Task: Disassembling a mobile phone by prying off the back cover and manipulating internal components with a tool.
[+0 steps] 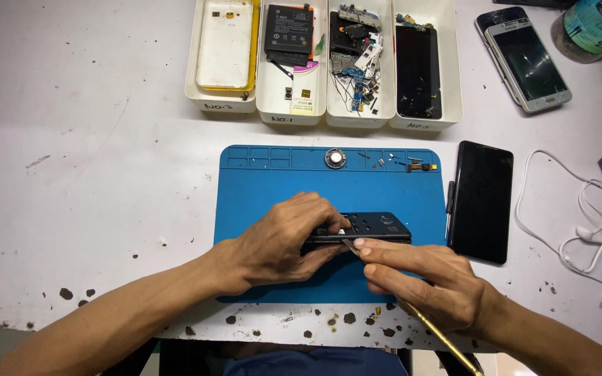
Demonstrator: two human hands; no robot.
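Note:
My left hand point(283, 240) grips the left end of a black phone frame point(377, 227), holding it tilted on its edge above the blue work mat point(266, 174). In my right hand point(430, 278) is a thin metal tool with a brass-coloured handle point(440, 338). Its flat tip point(350, 244) touches the near edge of the frame. The part of the frame under my left fingers is hidden.
Several white trays point(283, 111) at the back hold a phone back cover, a battery, small parts and a black screen. A black phone point(482, 202) lies right of the mat, white earphones point(593, 223) farther right, two phones point(524, 59) and a jar at back right. Small parts sit along the mat's top.

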